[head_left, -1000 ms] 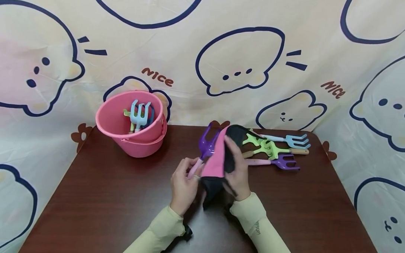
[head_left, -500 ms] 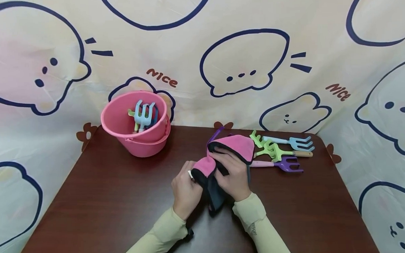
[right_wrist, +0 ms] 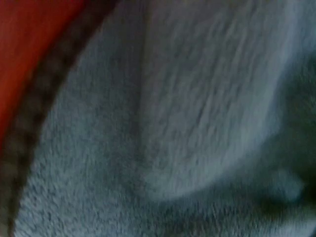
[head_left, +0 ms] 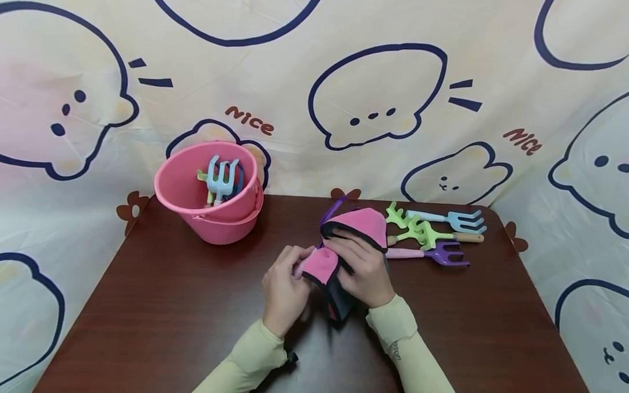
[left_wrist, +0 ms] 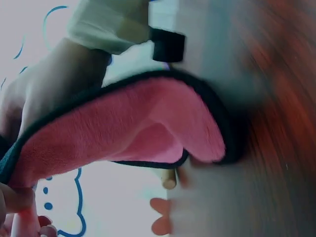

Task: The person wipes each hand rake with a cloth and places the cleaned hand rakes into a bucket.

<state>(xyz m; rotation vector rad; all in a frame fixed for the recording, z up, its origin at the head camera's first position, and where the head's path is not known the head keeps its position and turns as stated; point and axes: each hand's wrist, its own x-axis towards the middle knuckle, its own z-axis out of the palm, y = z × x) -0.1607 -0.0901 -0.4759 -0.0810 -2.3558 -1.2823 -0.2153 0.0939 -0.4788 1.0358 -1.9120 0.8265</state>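
I am clamping my left grip [head_left: 285,293] on the pink handle of a purple fork [left_wrist: 24,220], and above the middle of the table [head_left: 142,324] I am closing my right grip [head_left: 367,275] on a pink cloth [head_left: 361,219] with a dark edge and a dark grey reverse. The cloth is bunching round the fork between my two grips: a purple tine is poking out beyond its far edge, one pink fold is lying just beside my left fingers, and the dark side is hanging down toward the table. In the left wrist view the pink pile is curving in a long fold, while grey fabric, much of it blurred, is filling the right wrist view. Just to the right of the cloth, more toy tools are lying close together: a light blue fork [head_left: 462,221] at the back, green rakes [head_left: 429,235] in the middle, one with a tan handle, and a second purple fork [head_left: 445,254] nearest me. To the left, near the back edge, a pink bucket [head_left: 175,188] is standing inside another, holding a light blue rake [head_left: 222,178] and something green [head_left: 209,196]. A cartoon-printed backdrop [head_left: 274,82] is hanging behind everything.
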